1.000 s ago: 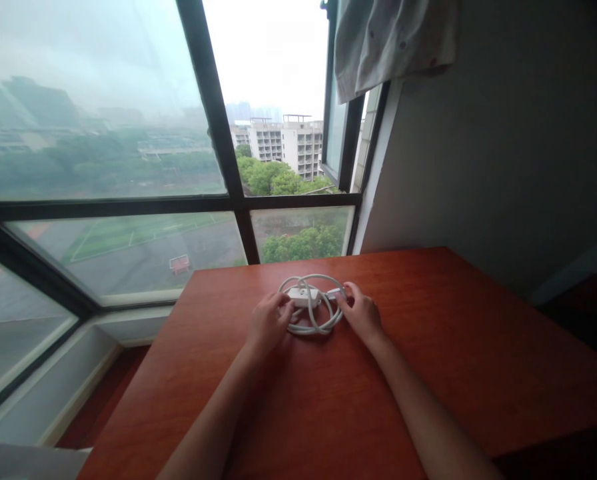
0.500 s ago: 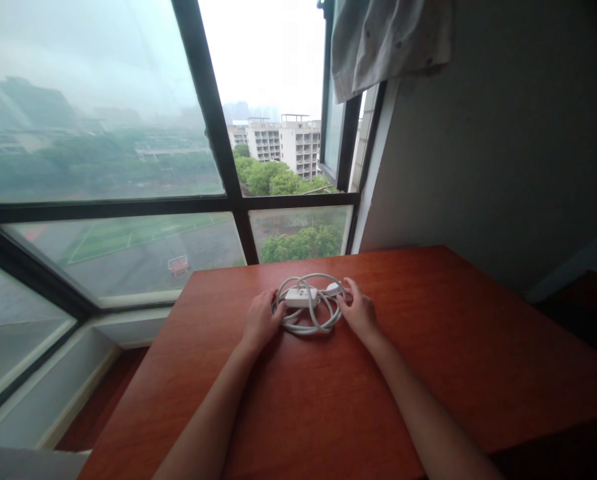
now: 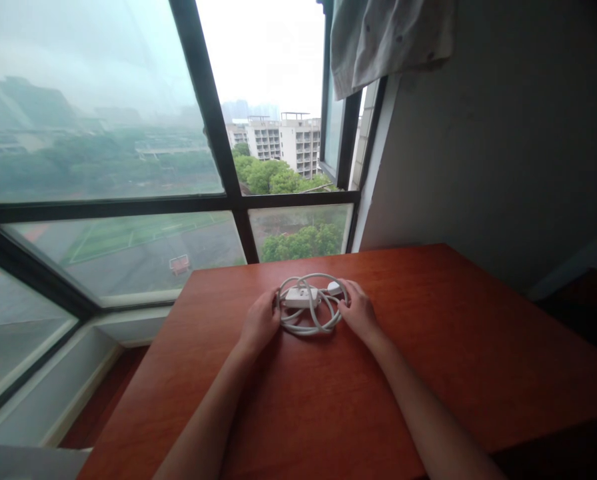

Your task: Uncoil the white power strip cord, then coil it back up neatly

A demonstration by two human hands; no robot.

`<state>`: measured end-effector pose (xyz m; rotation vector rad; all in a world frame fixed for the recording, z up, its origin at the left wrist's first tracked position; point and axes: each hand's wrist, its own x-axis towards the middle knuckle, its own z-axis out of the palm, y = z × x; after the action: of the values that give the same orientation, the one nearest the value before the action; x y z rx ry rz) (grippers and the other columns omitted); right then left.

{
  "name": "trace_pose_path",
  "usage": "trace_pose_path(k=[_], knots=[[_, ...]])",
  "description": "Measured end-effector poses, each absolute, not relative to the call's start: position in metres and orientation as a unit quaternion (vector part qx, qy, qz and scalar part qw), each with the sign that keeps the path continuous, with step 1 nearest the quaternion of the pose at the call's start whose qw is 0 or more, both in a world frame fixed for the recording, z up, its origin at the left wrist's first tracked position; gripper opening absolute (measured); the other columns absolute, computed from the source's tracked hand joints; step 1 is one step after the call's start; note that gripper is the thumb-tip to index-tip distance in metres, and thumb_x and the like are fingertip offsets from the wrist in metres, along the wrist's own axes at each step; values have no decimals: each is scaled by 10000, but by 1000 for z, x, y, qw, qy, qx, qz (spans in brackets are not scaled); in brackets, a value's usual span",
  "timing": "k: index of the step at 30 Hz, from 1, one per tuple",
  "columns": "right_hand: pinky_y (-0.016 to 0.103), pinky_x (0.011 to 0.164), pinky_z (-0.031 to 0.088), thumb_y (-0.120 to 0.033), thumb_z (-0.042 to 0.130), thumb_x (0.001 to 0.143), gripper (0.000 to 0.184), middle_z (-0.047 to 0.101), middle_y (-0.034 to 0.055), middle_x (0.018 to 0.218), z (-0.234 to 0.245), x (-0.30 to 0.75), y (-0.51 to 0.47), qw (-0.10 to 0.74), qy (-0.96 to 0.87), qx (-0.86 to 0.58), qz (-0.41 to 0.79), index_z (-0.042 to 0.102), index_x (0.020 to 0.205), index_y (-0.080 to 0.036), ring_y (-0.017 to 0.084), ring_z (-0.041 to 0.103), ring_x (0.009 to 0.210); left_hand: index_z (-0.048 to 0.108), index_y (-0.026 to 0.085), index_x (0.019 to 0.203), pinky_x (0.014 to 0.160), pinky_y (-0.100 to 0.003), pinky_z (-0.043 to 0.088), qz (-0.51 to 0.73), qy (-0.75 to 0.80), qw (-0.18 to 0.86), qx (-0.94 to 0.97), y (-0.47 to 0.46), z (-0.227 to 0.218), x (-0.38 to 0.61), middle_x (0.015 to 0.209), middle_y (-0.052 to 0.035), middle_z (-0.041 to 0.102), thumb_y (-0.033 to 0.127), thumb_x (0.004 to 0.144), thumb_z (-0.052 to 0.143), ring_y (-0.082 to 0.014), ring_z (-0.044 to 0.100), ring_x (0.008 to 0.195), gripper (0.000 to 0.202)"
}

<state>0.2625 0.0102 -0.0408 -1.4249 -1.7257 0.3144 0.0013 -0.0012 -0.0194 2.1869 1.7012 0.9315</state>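
Note:
A white extension cord lies coiled in loose loops on the reddish-brown wooden table (image 3: 298, 400). Inside the loops sits its socket block (image 3: 294, 298), and its round white plug (image 3: 334, 288) rests at the right side of the coil. My left hand (image 3: 262, 317) is closed on the left edge of the cable loops, with its fingertips partly hidden. On the opposite side, my right hand (image 3: 360, 308) has its thumb and fingers around the right edge of the loops, close to the plug.
Beyond the table's far edge stands a dark-framed window (image 3: 298, 200) with one sash (image 3: 334, 133) swung outward. A pale curtain (image 3: 388, 47) hangs at the upper right, in front of a grey wall (image 3: 488, 147). Floor (image 3: 103, 393) shows past the table's left edge.
Both hands have shifted slightly at the edges of the coil, and the fingers of my right hand have drawn in around the cable. The coil stays in nearly the same place.

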Motion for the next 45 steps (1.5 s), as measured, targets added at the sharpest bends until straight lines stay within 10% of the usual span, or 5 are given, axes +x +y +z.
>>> trace_pose_path(k=[45], knots=[[274, 736, 433, -298, 392, 939, 300, 665, 94, 1072, 2, 255, -14, 149, -704, -694, 20, 587, 1145, -200, 204, 626, 946, 518, 164, 1214, 833, -347, 471, 256, 583, 69, 768, -10, -12, 11, 1073, -119, 602, 205, 846, 493, -241, 590, 946, 371]])
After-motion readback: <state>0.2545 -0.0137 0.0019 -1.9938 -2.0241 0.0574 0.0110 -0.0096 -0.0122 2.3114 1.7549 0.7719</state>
